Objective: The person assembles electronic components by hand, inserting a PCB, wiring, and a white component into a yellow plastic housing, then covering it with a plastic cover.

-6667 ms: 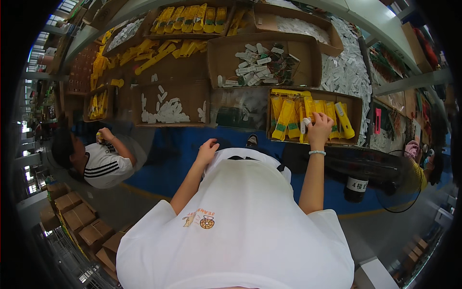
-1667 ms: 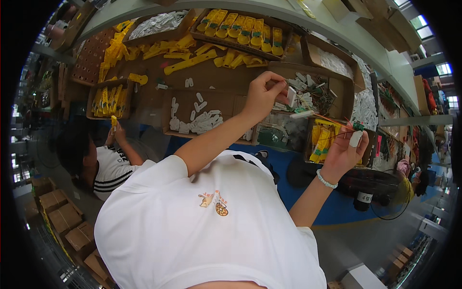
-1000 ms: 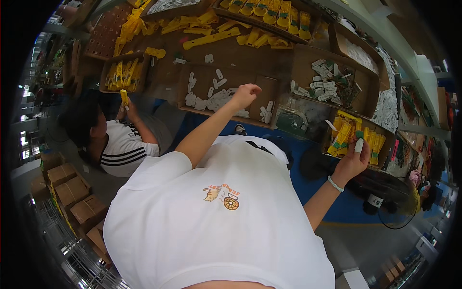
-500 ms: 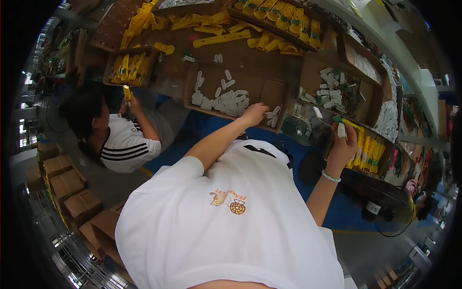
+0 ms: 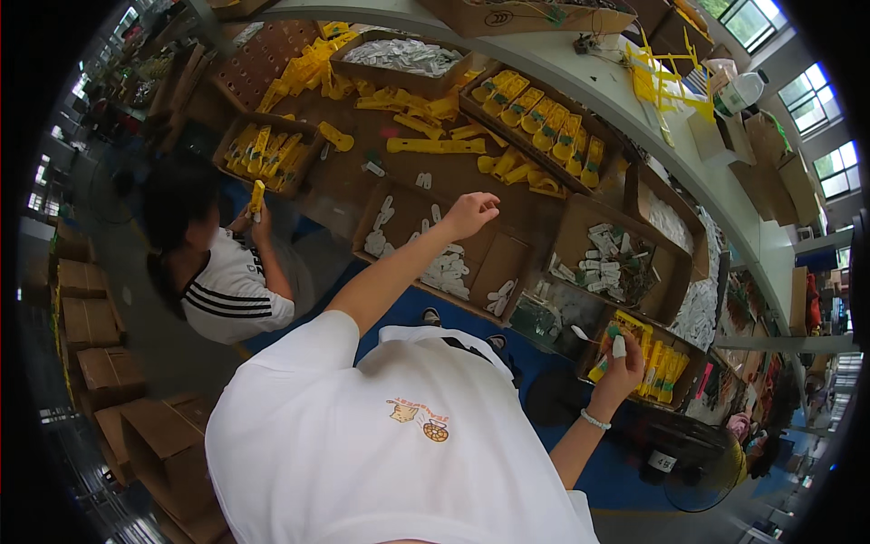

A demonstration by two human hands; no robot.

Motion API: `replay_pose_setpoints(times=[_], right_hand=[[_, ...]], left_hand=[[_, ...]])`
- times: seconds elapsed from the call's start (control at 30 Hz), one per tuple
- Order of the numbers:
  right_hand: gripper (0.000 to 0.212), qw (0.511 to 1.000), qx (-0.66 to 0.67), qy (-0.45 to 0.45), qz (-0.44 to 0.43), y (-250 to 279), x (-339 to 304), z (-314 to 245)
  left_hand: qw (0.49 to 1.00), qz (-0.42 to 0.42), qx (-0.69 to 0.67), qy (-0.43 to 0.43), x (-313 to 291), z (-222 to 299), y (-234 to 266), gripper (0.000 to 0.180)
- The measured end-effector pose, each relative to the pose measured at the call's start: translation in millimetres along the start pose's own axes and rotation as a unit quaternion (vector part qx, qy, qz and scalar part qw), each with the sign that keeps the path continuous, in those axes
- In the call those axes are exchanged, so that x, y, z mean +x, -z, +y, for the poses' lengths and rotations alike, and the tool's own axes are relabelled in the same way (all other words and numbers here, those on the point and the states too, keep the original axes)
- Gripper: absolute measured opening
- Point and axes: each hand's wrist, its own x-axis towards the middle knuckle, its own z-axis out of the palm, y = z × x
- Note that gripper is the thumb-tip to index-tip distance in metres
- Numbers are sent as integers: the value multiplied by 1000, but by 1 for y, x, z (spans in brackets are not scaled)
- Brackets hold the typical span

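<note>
My left hand point(image 5: 471, 215) is over the far side of a cardboard box point(image 5: 500, 249) that holds loose white oval pieces point(image 5: 444, 269). Its fingers are loosely bent with the tips a little apart, and nothing shows between them. My right hand point(image 5: 622, 370) pinches a small green circuit board point(image 5: 615, 332), partly hidden by the fingers. A thin wire seems to join the board to a white oval piece point(image 5: 580, 333) hanging to its left. One finger wears a white cover point(image 5: 619, 347). Behind this hand stands a box of yellow parts point(image 5: 669, 372).
Another box point(image 5: 666, 308) holds white pieces and wired boards. Boxes of yellow parts point(image 5: 544, 122) and white parts point(image 5: 403, 56) stand farther back, below a pale shelf point(image 5: 580, 63). At left, a co-worker point(image 5: 231, 281) holds a yellow part point(image 5: 257, 196). A black fan point(image 5: 693, 458) stands at lower right.
My left hand has lifted away from the white pieces at the box's right corner and moved toward its far side. My right hand still holds the circuit board. The view has shifted.
</note>
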Motion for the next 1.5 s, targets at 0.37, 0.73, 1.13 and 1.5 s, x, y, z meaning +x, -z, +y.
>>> replay_pose_setpoints(times=[0.37, 0.73, 1.13, 1.5], right_hand=[[16, 965, -102, -53, 236, 35, -76, 5], [11, 955, -153, -96, 234, 30, -73, 10], [15, 988, -3, -9, -153, -149, 8, -44], [15, 927, 62, 17, -370, -262, -3, -88]], left_hand=[[925, 12, 326, 195, 113, -114, 74, 38], [811, -44, 572, 115, 138, -183, 154, 45], [851, -22, -524, 28, -1, 38, 159, 32], [793, 172, -583, -34, -96, 165, 95, 31]])
